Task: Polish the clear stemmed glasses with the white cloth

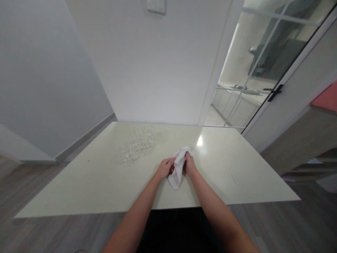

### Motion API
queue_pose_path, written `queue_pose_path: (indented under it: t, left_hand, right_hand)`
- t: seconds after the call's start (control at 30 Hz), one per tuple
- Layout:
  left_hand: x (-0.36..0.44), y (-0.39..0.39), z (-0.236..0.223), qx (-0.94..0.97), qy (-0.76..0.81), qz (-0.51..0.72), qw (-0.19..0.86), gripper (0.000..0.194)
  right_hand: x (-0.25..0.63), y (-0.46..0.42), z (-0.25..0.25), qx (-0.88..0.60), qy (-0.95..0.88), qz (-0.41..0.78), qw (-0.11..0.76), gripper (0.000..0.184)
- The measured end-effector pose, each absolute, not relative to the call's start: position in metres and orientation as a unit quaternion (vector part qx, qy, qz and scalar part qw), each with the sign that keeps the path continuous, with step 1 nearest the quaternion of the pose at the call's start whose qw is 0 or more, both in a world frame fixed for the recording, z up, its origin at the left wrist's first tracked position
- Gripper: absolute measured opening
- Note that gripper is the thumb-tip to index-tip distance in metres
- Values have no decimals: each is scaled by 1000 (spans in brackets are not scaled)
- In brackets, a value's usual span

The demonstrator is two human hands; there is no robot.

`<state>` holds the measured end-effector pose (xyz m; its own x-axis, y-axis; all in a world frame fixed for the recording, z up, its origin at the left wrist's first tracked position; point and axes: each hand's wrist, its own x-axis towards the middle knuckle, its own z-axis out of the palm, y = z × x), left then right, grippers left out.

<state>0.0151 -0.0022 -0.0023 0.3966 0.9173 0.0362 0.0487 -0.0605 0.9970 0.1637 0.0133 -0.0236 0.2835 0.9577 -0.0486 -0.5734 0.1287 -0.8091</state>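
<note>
A white cloth (179,168) is bunched up between my two hands, just above the near middle of the pale table (100,189). My left hand (166,167) is closed on the cloth's left side. On the other side, my right hand (189,163) grips its upper right part, with the fingers partly hidden by the folds. One end of the cloth hangs down toward me. Whether anything is wrapped inside it, I cannot tell. To the left of the hands, several clear glass pieces (137,146) stand in a cluster, their exact shape blurred.
Behind the table rises a white wall (158,70) with a light switch (156,5). At the right is a glass-paned door with a black handle (275,92). A wooden shelf unit (297,144) with a red item (326,98) on top stands at far right.
</note>
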Motion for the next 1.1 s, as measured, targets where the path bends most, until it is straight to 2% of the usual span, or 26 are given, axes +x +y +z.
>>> queue_pose_path:
  t: [0.33, 0.4, 0.5, 0.63, 0.73, 0.87, 0.97, 1.1]
  left_hand:
    - [14, -2, -4, 597, 411, 394, 565, 61]
    - [12, -1, -4, 597, 409, 430, 539, 59]
    - [12, -4, 1, 625, 396, 487, 464, 45]
    - [14, -8, 8, 676, 395, 491, 382, 35]
    - [16, -4, 7, 637, 410, 477, 445, 29]
    - [14, 6, 3, 504, 428, 514, 546, 30]
    - [12, 9, 3, 497, 421, 544, 530, 32]
    - [13, 0, 9, 581, 436, 525, 444, 34]
  right_hand:
    - [163, 9, -17, -383, -283, 533, 699, 27]
    - [163, 7, -14, -380, -297, 521, 704, 27]
    - [162, 6, -10, -386, -261, 485, 740, 23]
    - [163, 7, -6, -401, -225, 483, 746, 23]
    - [164, 6, -5, -394, -267, 484, 734, 23]
    - [163, 3, -7, -404, -317, 493, 703, 34]
    - [161, 4, -10, -405, -306, 493, 707, 30]
    - [162, 11, -17, -417, -217, 486, 737, 32]
